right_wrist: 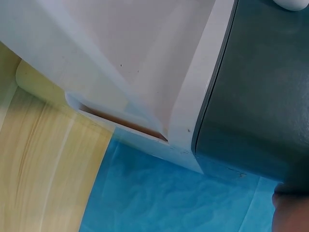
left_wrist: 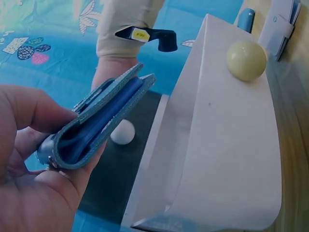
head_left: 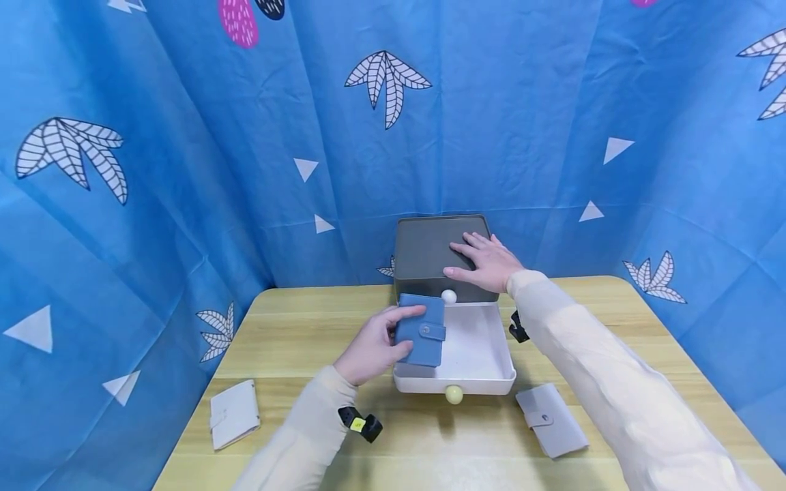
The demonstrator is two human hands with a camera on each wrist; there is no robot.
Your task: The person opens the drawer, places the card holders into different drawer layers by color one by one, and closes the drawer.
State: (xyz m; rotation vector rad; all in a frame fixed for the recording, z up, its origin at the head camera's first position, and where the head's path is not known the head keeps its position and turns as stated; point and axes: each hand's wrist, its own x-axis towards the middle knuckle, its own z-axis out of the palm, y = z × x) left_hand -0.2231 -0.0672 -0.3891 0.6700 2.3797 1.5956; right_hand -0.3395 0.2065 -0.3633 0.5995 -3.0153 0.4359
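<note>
My left hand (head_left: 376, 344) grips a blue snap-strap wallet (head_left: 419, 334) between thumb and fingers, over the left side of a pulled-out white drawer (head_left: 475, 341). In the left wrist view the wallet (left_wrist: 104, 118) is seen edge-on, folded, with its two covers slightly parted. My right hand (head_left: 485, 262) rests with spread fingers on the dark grey top of the drawer box (head_left: 424, 245). A pale yellow round knob (head_left: 454, 394) sits on the drawer's front, and a white knob (head_left: 449, 296) is on the grey box above it.
A white wallet (head_left: 235, 414) lies at the left of the wooden table (head_left: 307, 327). To the right of the drawer lies a pale grey wallet (head_left: 552, 420) with a snap strap, close to my right sleeve. A blue patterned curtain (head_left: 516, 136) hangs behind the box and along both sides.
</note>
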